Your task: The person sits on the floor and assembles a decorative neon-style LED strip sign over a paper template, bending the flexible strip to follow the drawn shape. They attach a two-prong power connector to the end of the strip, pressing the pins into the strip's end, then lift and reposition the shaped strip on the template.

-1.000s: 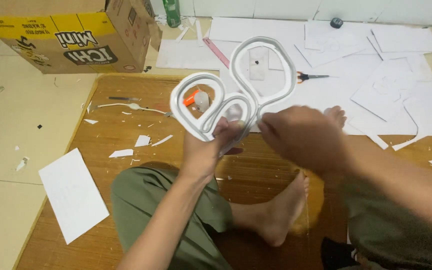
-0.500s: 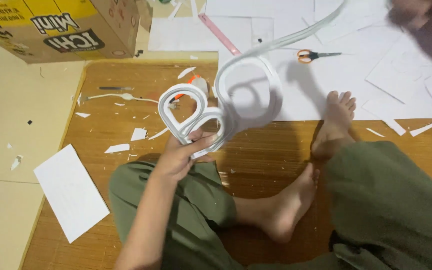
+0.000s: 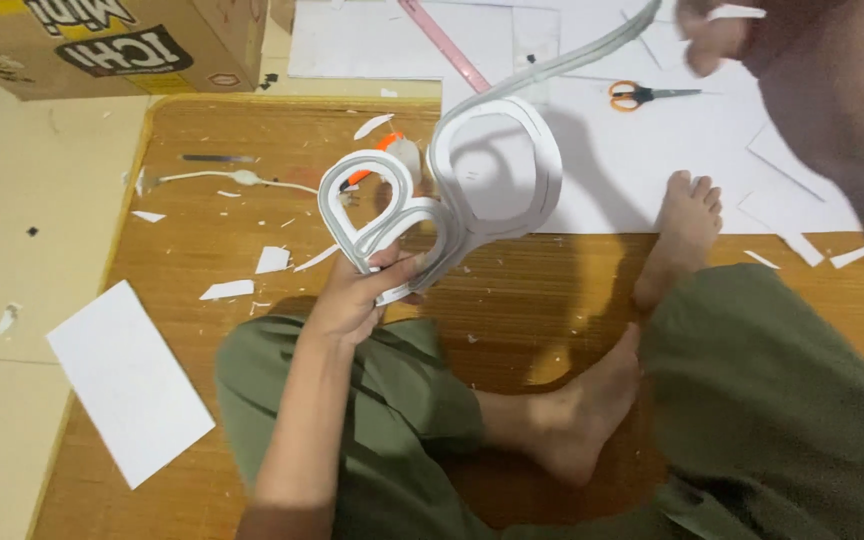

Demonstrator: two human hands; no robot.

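The left hand (image 3: 362,295) is clamped on the lower bend of a white curled paper-strip form with 2 loops (image 3: 452,190), holding it up over the brown wooden board (image 3: 202,220). A long tail of the strip runs up toward the right hand (image 3: 717,35), which is blurred at the top edge with fingers pinched on a small white paper piece (image 3: 737,12). Orange-handled scissors (image 3: 642,95) lie on white paper sheets (image 3: 612,160) beyond. A yellow cardboard box (image 3: 112,40) sits at top left.
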